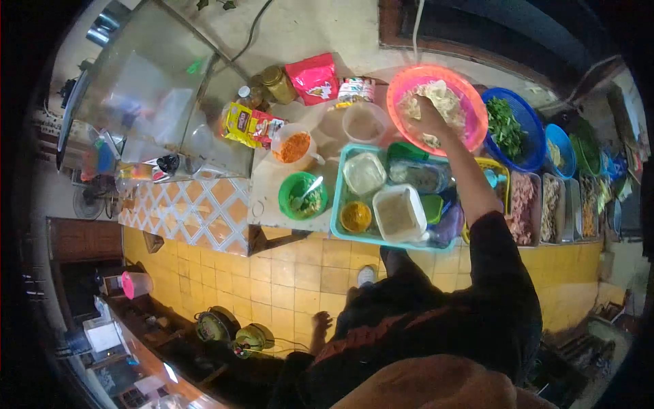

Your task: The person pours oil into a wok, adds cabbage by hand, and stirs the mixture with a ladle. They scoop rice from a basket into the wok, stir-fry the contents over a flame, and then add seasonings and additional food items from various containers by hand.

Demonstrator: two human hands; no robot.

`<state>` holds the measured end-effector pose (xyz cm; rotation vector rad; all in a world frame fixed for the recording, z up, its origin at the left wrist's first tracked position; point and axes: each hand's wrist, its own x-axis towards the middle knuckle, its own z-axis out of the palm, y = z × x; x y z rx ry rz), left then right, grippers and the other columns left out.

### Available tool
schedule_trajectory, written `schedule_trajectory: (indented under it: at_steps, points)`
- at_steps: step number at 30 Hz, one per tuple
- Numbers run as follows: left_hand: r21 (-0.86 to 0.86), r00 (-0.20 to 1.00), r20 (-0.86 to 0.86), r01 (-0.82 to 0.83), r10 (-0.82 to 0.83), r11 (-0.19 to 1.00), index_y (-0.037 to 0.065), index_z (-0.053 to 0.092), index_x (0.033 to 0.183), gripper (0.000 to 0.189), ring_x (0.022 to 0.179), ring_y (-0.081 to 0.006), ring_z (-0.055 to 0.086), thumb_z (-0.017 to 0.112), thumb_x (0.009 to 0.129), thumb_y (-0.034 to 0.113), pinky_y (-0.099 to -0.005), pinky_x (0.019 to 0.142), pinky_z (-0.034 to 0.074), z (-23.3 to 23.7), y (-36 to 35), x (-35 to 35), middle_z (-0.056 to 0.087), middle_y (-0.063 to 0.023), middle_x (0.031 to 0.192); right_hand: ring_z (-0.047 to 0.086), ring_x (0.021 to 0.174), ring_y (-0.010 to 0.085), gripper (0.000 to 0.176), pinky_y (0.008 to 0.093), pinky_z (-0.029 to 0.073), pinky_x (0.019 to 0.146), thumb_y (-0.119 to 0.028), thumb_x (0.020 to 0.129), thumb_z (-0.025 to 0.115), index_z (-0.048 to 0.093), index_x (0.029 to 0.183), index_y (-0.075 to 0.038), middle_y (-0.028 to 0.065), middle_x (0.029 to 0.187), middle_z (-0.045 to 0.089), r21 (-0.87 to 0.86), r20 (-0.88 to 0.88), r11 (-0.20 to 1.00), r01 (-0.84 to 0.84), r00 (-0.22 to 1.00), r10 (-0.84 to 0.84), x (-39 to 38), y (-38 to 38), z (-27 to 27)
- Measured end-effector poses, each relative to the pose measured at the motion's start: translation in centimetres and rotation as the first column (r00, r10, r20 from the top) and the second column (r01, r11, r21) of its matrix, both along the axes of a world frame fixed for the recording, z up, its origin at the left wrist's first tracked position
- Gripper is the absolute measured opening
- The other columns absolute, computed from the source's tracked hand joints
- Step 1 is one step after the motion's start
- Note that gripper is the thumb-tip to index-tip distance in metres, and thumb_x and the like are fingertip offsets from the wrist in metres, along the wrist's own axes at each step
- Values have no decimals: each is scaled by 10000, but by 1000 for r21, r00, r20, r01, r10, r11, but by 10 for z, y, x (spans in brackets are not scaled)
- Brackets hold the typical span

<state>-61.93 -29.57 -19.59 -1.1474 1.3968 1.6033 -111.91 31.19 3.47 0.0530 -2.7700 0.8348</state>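
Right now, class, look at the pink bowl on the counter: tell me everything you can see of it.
The pink bowl is round, wide and shallow, seemingly plastic, with an orange-tinted rim. It sits upright at the far part of the counter, close beside a blue basket of greens and behind a teal tray. It holds pale shredded food, and the right hand reaches into it, resting on that food.

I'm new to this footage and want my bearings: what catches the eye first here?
The bright pink basket at the far edge of the counter stands out, with the right hand reaching into the pale shredded food it holds. Just nearer sits a teal tray packed with tubs, and to the right a blue basket of green leaves.
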Motion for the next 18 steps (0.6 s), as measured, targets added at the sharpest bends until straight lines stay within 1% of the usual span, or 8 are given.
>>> schedule_trajectory:
  at_steps: [4,6,7,8,9,11,14,18]
  points:
    - [-113,995,-104,-20,8,993,44,514,1052,228,712,-231,618,495,838,119,-331,575,520,75,101,-49,584,-107,924,220,1282,397,925,531,352,941,-250,674,708,132,1382,-97,225,1403,187,393,394,893,-218,918,51,-55,-3,-70]
    - [-171,996,-77,38,-52,985,51,522,1054,225,709,-216,610,491,837,103,-332,582,519,69,120,-60,586,-100,934,280,1240,402,764,463,251,1042,-303,748,611,217,1365,-81,177,1351,295,832,88,554,29,979,-185,-71,-5,-132]
    - [-93,960,-253,104,-124,990,56,522,1068,237,723,-211,604,482,837,92,-326,586,510,40,120,-57,586,-97,940,332,1221,341,688,396,305,1015,-404,808,508,252,1356,-74,161,1337,324,937,182,321,-140,978,-105,-77,-9,-128]
    - [-29,887,-427,179,-175,983,62,523,1081,250,738,-207,599,472,837,81,-320,590,501,37,126,-63,586,-95,946,332,1221,341,688,396,305,1015,-404,808,508,252,1356,-74,161,1337,324,936,186,322,-145,978,-98,-82,-9,-122]
    - [-31,890,-422,174,-171,984,62,523,1081,250,738,-207,599,472,837,81,-320,590,501,33,130,-68,586,-95,946,389,1165,322,678,382,348,962,-358,797,540,270,1334,-44,172,1290,374,703,313,700,-125,938,-146,-84,-9,-116]
    - [96,988,-100,-107,117,990,74,508,1123,289,774,-203,594,464,837,80,-299,588,475,56,146,-104,585,-96,959,503,1052,283,660,353,435,856,-264,773,603,307,1291,17,195,1196,473,-75,560,989,128,826,-64,-81,-7,-99]
    - [-57,958,-282,44,-58,997,81,498,1146,308,760,-197,593,469,841,112,-273,580,457,69,148,-112,588,-89,971,490,1017,410,569,438,446,824,-167,732,615,364,1231,-60,262,1094,479,253,439,959,-128,898,4,-64,-2,-34]
    - [-49,974,-213,-88,76,995,26,476,1163,376,803,-204,622,570,829,170,-299,615,494,83,133,-103,596,-107,1015,496,1023,392,733,438,430,859,-137,655,657,291,1276,-4,251,1095,505,71,332,986,-154,935,122,-57,37,-1]
